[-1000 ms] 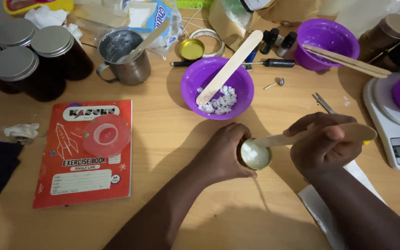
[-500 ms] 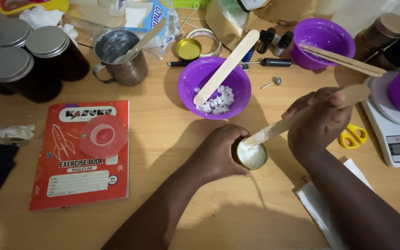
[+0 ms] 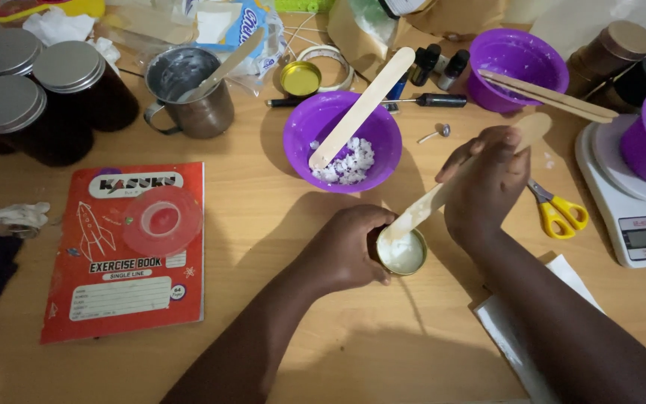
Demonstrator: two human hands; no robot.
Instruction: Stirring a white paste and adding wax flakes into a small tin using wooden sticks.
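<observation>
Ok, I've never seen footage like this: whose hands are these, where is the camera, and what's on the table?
There is no machine here. One camera worn on a person's head looks down at their own bare hands. The left hand grips a small gold tin of white paste. The right hand holds a wooden stick, its tip in the tin. On the wooden table lie a purple bowl of white bits, a red exercise book, yellow scissors, a metal mug and a kitchen scale.

The left hand (image 3: 349, 251) grips a small tin (image 3: 403, 253) of white wax on the table (image 3: 353, 352), while the right hand (image 3: 487, 183) holds a wooden stick (image 3: 428, 203) tilted into it.
</observation>
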